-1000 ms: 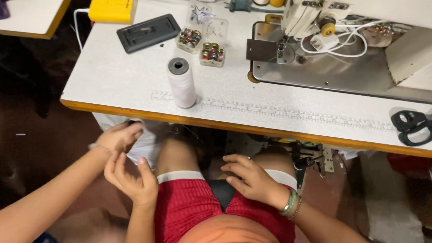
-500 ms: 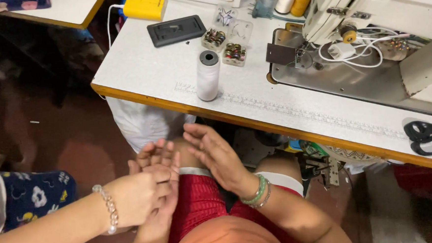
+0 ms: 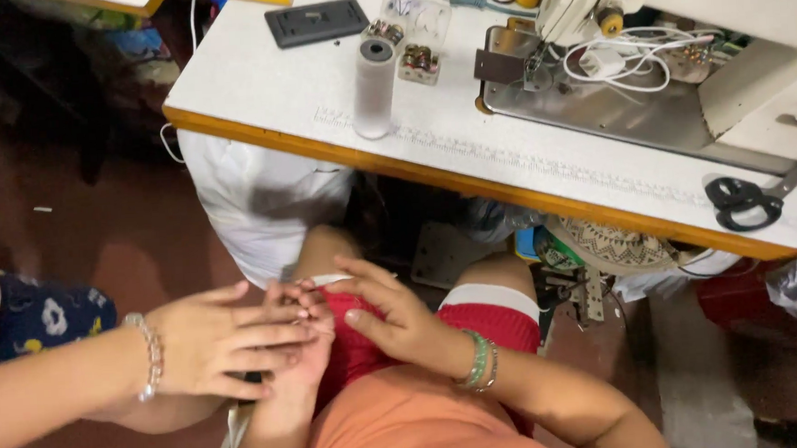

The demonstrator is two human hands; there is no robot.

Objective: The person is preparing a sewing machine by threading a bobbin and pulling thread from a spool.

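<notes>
I sit at a sewing table in red shorts. My left hand [image 3: 306, 340] lies over my left thigh, mostly covered by another person's hand [image 3: 218, 342], which wears a bead bracelet and reaches in from the left. My right hand [image 3: 402, 319], with green bangles at the wrist, rests flat on my lap. Its fingers are spread and point left, touching the fingers of my left hand. Nothing shows in either of my hands.
The white table [image 3: 255, 81] with an orange front edge carries a white thread spool [image 3: 375, 89], a sewing machine [image 3: 680, 46], black scissors [image 3: 738, 202], a black tray [image 3: 315, 22] and small clear boxes [image 3: 407, 46]. A white bag [image 3: 257, 204] sits under the table.
My right hand has moved from my right thigh across to my left hand. The other person's hand has closed over my left hand. The view has shifted so the table sits further right.
</notes>
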